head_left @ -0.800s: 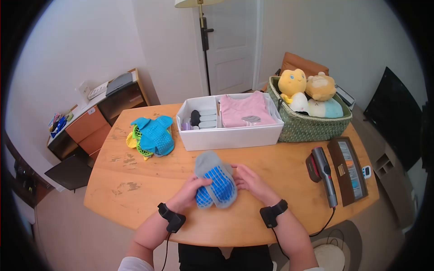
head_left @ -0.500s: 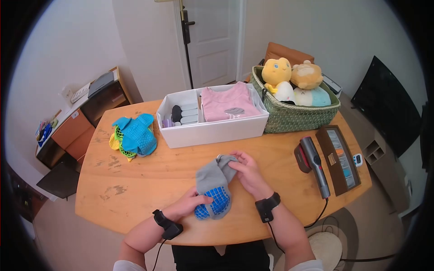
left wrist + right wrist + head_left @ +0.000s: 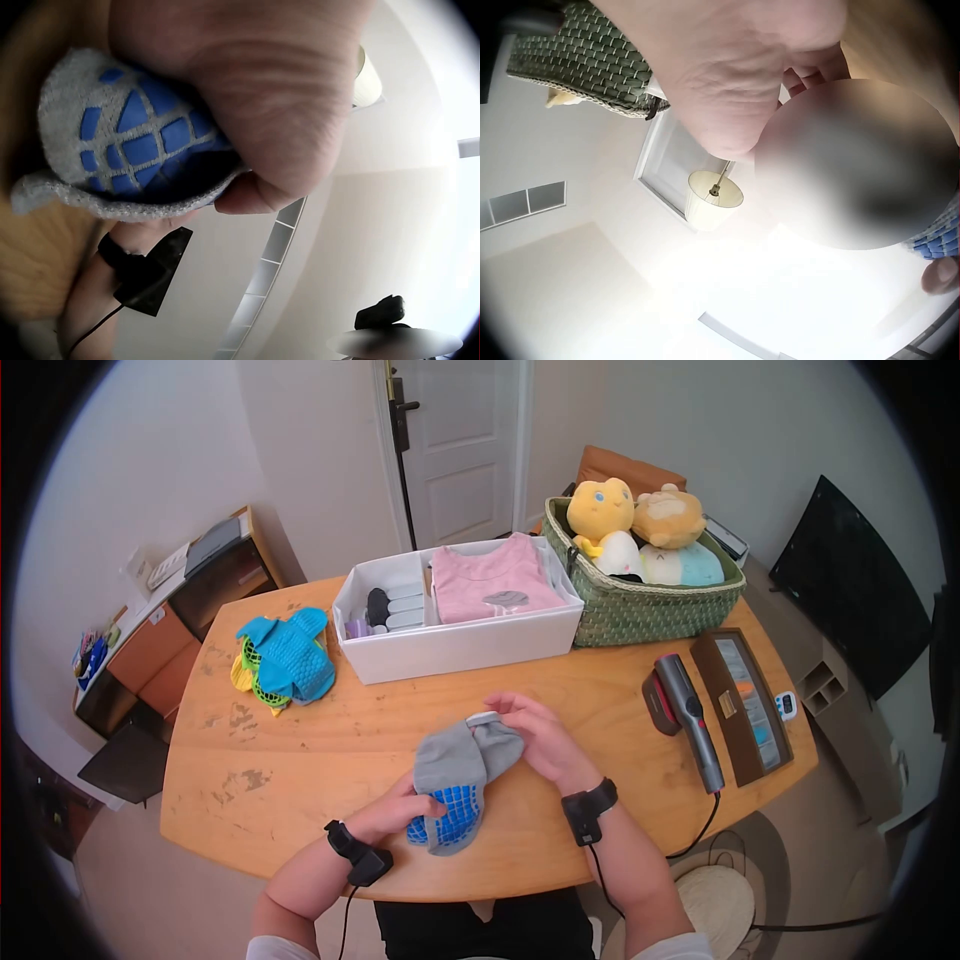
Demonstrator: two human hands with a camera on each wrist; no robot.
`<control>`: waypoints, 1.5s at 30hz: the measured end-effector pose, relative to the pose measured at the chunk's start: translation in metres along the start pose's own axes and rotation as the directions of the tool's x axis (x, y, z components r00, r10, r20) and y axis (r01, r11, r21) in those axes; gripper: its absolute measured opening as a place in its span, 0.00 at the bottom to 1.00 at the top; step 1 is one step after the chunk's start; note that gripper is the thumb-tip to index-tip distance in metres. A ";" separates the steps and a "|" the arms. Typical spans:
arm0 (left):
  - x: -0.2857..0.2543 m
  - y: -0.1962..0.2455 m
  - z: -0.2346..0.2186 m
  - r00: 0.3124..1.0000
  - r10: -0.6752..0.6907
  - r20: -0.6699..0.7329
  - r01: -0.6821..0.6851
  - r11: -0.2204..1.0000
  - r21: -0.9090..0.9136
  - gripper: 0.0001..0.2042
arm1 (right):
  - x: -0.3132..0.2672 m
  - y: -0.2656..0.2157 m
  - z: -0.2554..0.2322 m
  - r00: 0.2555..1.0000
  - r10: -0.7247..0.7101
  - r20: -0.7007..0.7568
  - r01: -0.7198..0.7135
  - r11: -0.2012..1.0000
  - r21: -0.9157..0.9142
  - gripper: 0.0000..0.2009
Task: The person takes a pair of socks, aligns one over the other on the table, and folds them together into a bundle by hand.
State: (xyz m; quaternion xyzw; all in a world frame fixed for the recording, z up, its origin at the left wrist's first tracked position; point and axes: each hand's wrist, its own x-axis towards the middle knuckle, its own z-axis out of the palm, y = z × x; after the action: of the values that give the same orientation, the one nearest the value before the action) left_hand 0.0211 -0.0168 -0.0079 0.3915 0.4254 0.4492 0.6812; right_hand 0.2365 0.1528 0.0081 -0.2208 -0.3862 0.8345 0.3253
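Grey socks (image 3: 448,752) with a blue grid pattern on the sole hang folded between both hands, above the front middle of the table. My left hand (image 3: 393,812) grips the patterned end, its thumb lying over the blue grid. At the upper, cuff end, my right hand (image 3: 541,738) holds the fabric, with the thumb partly hidden by it. From the left wrist, the blue grid (image 3: 142,142) shows close up under the palm, the grey edge curling around it. A blurred round patch covers much of the right hand's grip in the right wrist view.
A white divided box (image 3: 455,653) holds a pink shirt (image 3: 495,575) and rolled items. Beside it stands a green woven basket (image 3: 650,615) of plush toys. Blue, green and yellow fabric pieces (image 3: 290,655) lie left. A corded grey appliance (image 3: 690,715) and brown case (image 3: 715,685) lie right.
The socks have turned and opened out, grey cuff end now up and to the right. My right hand has gone from the socks' side to the cuff. The head view has shifted.
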 end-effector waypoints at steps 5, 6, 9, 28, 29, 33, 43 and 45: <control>-0.002 0.003 -0.003 0.999 -0.003 -0.038 0.001 0.999 -0.042 0.39 | 0.005 0.011 -0.010 0.987 0.116 0.115 -0.102 0.987 -0.120 0.09; -0.001 0.003 -0.004 0.999 0.001 -0.034 -0.003 0.998 -0.065 0.40 | 0.007 0.012 -0.014 0.986 0.117 0.116 -0.103 0.988 -0.119 0.09; -0.001 0.006 -0.001 0.998 0.006 -0.060 -0.012 0.994 -0.110 0.40 | 0.015 0.015 -0.020 0.998 0.035 0.051 -0.027 0.989 -0.143 0.09; 0.025 0.007 0.014 0.956 0.076 -0.284 -0.113 0.987 -0.117 0.20 | 0.017 0.008 -0.024 0.970 -0.124 -0.210 0.111 0.991 -0.071 0.12; 0.025 0.006 0.011 0.947 0.050 -0.318 -0.084 0.992 -0.095 0.17 | 0.016 0.006 -0.022 0.977 -0.092 -0.195 0.072 0.992 -0.108 0.13; 0.026 -0.012 -0.019 0.932 0.100 -0.349 -0.129 0.990 -0.060 0.13 | 0.020 0.013 -0.021 0.962 -0.157 -0.224 0.154 0.988 -0.030 0.13; 0.020 -0.007 -0.018 0.919 0.196 -0.343 -0.224 0.974 -0.042 0.14 | 0.013 0.009 -0.034 0.989 -0.119 -0.084 0.139 0.943 0.301 0.14; 0.019 -0.006 -0.017 0.934 0.198 -0.297 -0.207 0.978 0.004 0.17 | 0.012 0.008 -0.031 0.987 -0.158 -0.040 0.162 0.940 0.300 0.14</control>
State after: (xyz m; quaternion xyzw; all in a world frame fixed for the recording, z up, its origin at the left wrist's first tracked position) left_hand 0.0117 0.0022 -0.0233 0.3523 0.4738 0.5762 0.5652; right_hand 0.2448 0.1729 -0.0184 -0.1429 -0.2680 0.8527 0.4250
